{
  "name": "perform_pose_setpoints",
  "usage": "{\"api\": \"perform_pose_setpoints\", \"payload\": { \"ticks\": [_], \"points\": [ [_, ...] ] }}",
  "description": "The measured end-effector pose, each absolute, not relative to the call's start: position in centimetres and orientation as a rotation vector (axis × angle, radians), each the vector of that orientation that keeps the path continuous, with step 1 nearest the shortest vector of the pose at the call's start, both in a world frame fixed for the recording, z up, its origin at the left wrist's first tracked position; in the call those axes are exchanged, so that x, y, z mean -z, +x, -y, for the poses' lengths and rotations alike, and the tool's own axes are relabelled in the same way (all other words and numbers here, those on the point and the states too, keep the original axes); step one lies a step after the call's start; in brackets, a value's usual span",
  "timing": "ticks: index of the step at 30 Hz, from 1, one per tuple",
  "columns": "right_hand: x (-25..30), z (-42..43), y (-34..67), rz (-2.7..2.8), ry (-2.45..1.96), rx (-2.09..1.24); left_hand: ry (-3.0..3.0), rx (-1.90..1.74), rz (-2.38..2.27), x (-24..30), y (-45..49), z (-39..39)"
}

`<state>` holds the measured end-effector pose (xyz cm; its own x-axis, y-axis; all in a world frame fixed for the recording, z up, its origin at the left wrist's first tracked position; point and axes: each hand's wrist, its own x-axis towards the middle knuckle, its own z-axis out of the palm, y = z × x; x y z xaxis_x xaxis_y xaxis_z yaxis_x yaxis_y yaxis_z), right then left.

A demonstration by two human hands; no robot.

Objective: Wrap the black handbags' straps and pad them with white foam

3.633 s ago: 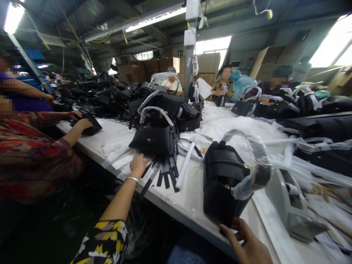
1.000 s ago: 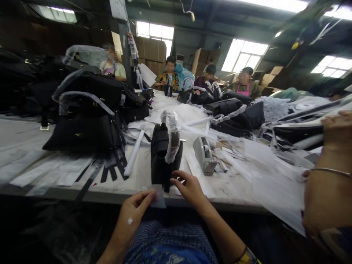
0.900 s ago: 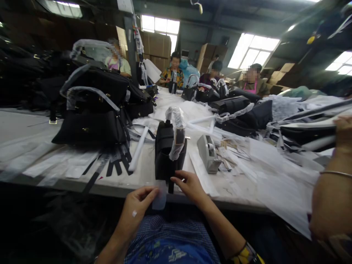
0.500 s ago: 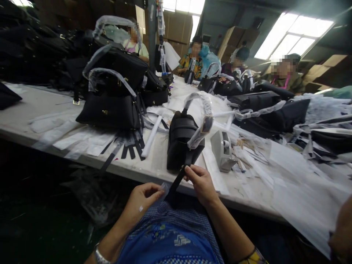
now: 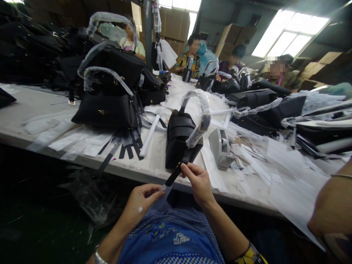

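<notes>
A black handbag (image 5: 180, 137) stands at the near edge of the white table (image 5: 154, 161), its handle wrapped in clear film. A black strap (image 5: 174, 176) hangs from the bag toward my lap. My right hand (image 5: 198, 181) pinches the strap close to the bag. My left hand (image 5: 140, 205) is closed on a piece of clear film (image 5: 164, 190) at the strap's lower end. Both hands are over my lap, just in front of the table edge.
A grey tape dispenser (image 5: 220, 148) sits right of the bag. Stacked black handbags (image 5: 110, 95) and loose black strips (image 5: 129, 146) lie to the left. White paper sheets (image 5: 280, 172) cover the right side. Other people sit across the table, and another person's arm (image 5: 334, 205) is at the right.
The view swung from the left pile to the bag in front of me. My hands came together, and my right hand took hold of the bag's strap while the left brought film to it.
</notes>
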<state>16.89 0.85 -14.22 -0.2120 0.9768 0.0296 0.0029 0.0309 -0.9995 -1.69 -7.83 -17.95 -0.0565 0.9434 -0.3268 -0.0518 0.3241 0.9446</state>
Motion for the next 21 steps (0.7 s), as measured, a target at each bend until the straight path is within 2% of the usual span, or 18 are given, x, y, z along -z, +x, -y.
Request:
{"api": "perform_pose_setpoints", "payload": {
  "ticks": [11, 21],
  "points": [
    [14.5, -0.6, 16.8, 1.513, -1.139, -1.335, 0.746, -1.166, -1.289, 17.7, -0.6, 7.4],
    [15.2, -2.7, 18.3, 1.562, -1.195, -1.183, 0.693, -1.477, -1.224, 16.8, 4.2, 1.9]
  ]
}}
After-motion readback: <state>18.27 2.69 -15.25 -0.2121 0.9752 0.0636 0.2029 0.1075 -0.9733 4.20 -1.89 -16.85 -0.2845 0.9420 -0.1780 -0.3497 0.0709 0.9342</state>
